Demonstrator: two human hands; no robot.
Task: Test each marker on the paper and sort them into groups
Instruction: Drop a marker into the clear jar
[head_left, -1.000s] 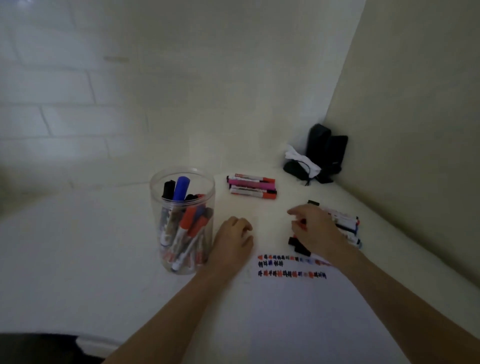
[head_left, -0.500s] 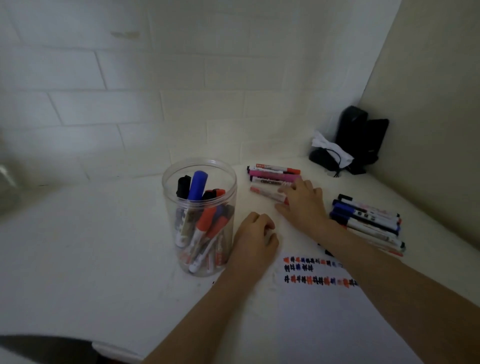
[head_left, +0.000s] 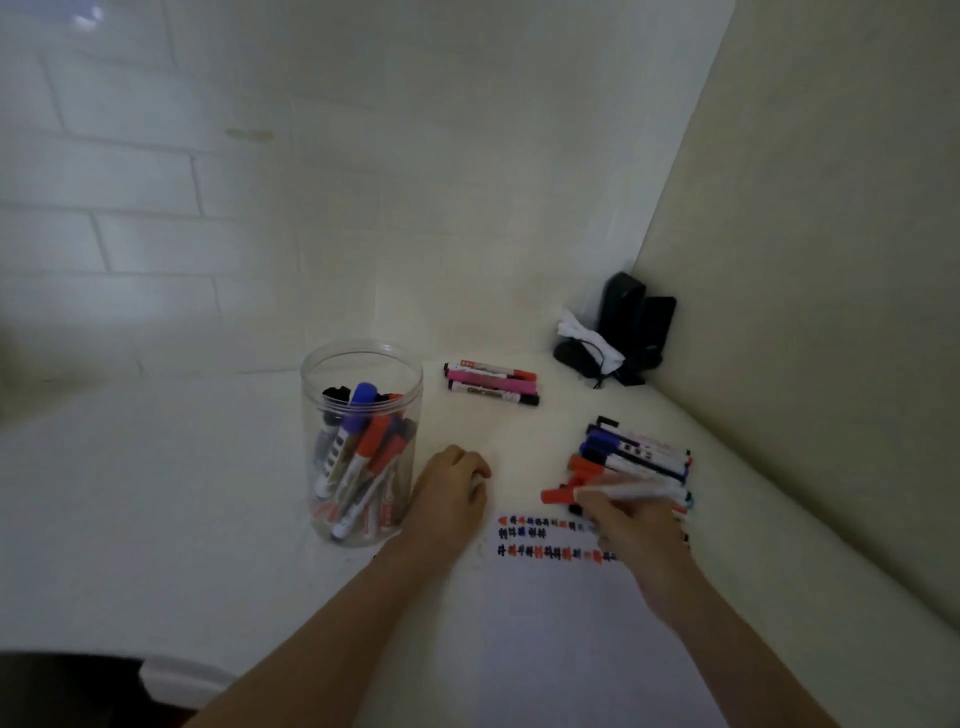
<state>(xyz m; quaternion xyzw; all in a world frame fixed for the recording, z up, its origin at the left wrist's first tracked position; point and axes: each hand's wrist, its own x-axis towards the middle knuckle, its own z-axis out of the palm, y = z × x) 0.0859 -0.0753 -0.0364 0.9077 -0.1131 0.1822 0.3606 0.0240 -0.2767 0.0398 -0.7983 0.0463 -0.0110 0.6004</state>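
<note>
On the paper (head_left: 545, 623) — right hand (head_left: 631, 525) pinches red-capped marker (head_left: 613, 491); left hand (head_left: 449, 496) curled, empty.

two black box-shaped objects (head_left: 636, 317) are being kept in the corner, a crumpled white cloth (head_left: 584, 338) lying just beside.

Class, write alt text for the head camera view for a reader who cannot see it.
A person's right hand holds a red-capped marker beside a pile of sorted markers, above scribbles on paper. The left hand rests curled by a clear jar of markers; three more markers lie behind.
</note>
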